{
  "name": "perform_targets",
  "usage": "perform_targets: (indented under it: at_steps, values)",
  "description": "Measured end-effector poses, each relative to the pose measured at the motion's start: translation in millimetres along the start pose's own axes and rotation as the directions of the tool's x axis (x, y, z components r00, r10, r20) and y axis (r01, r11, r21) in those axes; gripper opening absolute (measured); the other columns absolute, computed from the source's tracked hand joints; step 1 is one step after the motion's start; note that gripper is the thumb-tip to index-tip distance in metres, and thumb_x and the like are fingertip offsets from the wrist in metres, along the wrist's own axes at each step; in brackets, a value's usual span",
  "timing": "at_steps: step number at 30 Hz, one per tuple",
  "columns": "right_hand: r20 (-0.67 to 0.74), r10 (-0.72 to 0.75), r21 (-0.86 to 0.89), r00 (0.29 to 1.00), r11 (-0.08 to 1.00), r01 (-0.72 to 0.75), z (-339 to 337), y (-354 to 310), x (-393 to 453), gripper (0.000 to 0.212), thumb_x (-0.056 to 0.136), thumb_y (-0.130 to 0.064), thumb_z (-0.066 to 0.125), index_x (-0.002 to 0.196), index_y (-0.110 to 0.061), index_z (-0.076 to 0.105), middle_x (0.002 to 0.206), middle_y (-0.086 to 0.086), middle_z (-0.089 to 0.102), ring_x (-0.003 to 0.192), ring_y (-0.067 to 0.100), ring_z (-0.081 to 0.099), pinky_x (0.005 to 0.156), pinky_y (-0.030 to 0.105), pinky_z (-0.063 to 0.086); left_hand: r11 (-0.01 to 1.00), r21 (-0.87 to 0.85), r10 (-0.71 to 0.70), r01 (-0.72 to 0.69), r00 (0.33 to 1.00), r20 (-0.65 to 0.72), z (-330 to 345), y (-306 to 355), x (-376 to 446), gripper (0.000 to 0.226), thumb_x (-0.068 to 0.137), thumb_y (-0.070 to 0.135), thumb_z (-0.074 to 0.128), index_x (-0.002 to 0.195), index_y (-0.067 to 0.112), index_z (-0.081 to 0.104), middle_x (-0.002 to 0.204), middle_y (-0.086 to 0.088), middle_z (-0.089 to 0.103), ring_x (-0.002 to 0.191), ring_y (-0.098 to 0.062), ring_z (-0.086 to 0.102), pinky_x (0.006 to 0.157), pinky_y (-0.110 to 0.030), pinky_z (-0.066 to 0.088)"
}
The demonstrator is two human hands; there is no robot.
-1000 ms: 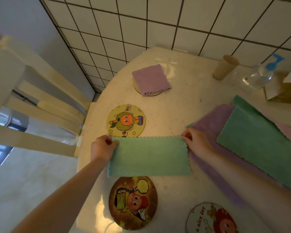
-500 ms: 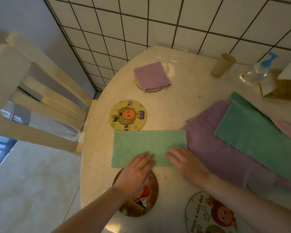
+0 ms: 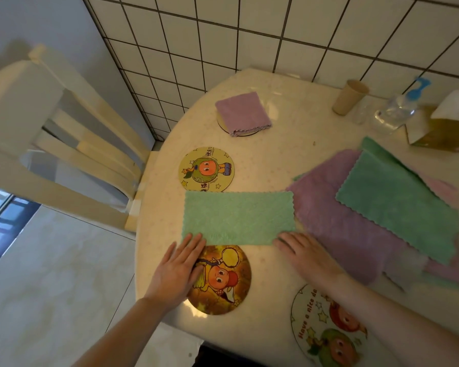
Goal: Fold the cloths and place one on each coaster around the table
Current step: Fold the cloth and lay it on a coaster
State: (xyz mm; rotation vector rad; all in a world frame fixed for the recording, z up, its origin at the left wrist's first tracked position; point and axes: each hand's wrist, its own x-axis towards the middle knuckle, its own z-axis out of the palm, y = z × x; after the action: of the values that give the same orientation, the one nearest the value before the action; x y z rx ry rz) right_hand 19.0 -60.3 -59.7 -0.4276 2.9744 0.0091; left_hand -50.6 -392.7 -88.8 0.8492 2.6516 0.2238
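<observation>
A green cloth, folded once into a long rectangle, lies flat on the round table. My left hand lies flat with straight fingers touching the cloth's near left corner, over a brown cartoon coaster. My right hand lies flat at the near right corner. A yellow coaster sits bare just beyond the cloth. A folded purple cloth rests on a far coaster. A white coaster lies near the front edge under my right forearm. A pile of unfolded purple and green cloths lies at the right.
A paper cup, a clear pump bottle and a tissue box stand along the tiled wall at the back right. A pale wooden chair stands at the table's left edge.
My hands let go of the cloth's far corners, came to its near edge, then slid apart from the middle to the two near corners.
</observation>
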Motion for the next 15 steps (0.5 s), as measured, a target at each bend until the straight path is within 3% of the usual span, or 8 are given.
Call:
perform_targets:
  at_steps: [3, 5, 9, 12, 15]
  values:
    - [-0.024, -0.049, -0.091, 0.999, 0.995, 0.047, 7, 0, 7, 0.044, 0.072, -0.004, 0.057, 0.115, -0.011, 0.055, 0.115, 0.007, 0.057, 0.103, 0.028, 0.056, 0.092, 0.047, 0.047, 0.999, -0.017, -0.045, 0.045, 0.999, -0.02, -4, 6, 3, 0.06, 0.095, 0.054, 0.012, 0.151, 0.034, 0.016, 0.157, 0.017, 0.008, 0.146, -0.008, 0.005, 0.119, -0.031, 0.005]
    - [-0.006, -0.042, -0.119, 0.999, 0.992, 0.041, 7, 0, 11, 0.04, 0.076, -0.005, 0.043, 0.114, -0.011, 0.053, 0.113, 0.009, 0.057, 0.1, 0.029, 0.057, 0.088, 0.046, 0.048, 0.995, -0.035, -0.096, 0.094, 0.993, -0.064, -7, 11, 9, 0.058, 0.094, 0.052, 0.017, 0.146, 0.032, 0.032, 0.153, 0.014, 0.028, 0.143, -0.01, 0.022, 0.116, -0.035, 0.019]
    - [0.022, -0.046, -0.123, 0.999, 0.991, 0.049, 1, 1, 17, 0.046, 0.064, -0.001, 0.056, 0.109, -0.01, 0.056, 0.109, 0.01, 0.059, 0.095, 0.03, 0.058, 0.079, 0.043, 0.051, 0.991, 0.011, -0.128, 0.131, 0.979, -0.159, -7, 23, 19, 0.048, 0.093, 0.046, 0.03, 0.128, 0.024, 0.056, 0.134, 0.005, 0.056, 0.127, -0.019, 0.049, 0.106, -0.04, 0.04]
    - [0.021, -0.079, -0.148, 0.997, 0.986, 0.081, -1, 2, 21, 0.047, 0.06, 0.004, 0.065, 0.105, -0.008, 0.056, 0.102, 0.011, 0.059, 0.089, 0.029, 0.056, 0.077, 0.042, 0.05, 0.983, 0.002, -0.179, 0.183, 0.962, -0.205, -10, 33, 24, 0.051, 0.089, 0.047, 0.03, 0.118, 0.02, 0.062, 0.123, 0.003, 0.061, 0.116, -0.021, 0.056, 0.099, -0.039, 0.044]
    - [-0.008, -0.079, -0.118, 0.997, 0.99, 0.077, -11, 1, 24, 0.045, 0.059, 0.006, 0.07, 0.099, -0.009, 0.054, 0.093, 0.008, 0.058, 0.08, 0.026, 0.054, 0.069, 0.039, 0.05, 0.977, 0.017, -0.204, 0.212, 0.958, -0.203, -16, 42, 29, 0.054, 0.088, 0.051, 0.029, 0.12, 0.021, 0.059, 0.122, 0.002, 0.06, 0.115, -0.024, 0.054, 0.101, -0.041, 0.043]
